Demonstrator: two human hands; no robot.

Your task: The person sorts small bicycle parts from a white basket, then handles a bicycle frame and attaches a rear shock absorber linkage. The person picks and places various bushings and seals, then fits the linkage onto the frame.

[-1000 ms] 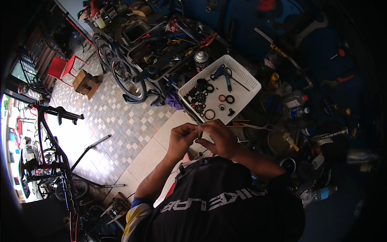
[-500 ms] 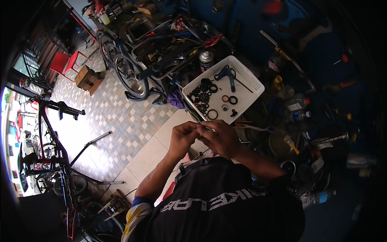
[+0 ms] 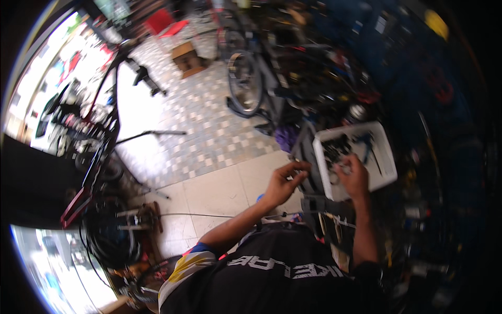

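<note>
At three o'clock in the view, a white rectangular open-topped plastic basket sits upright. Small black parts, too blurred to tell apart, lie loosely clustered on its floor, toward its ten o'clock side.

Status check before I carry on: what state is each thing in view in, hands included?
Rectangular white plastic tray: upright, open-topped, with parts inside.
Small black parts: loose, clustered toward the tray's left side.
Bare right hand: over the tray, fingers bent; blur hides any grip.
Bare left hand: left of the tray, fingers curled; grip also unclear.
Purple cloth: bunched up, left of the tray.
Red chair: upright.
</note>
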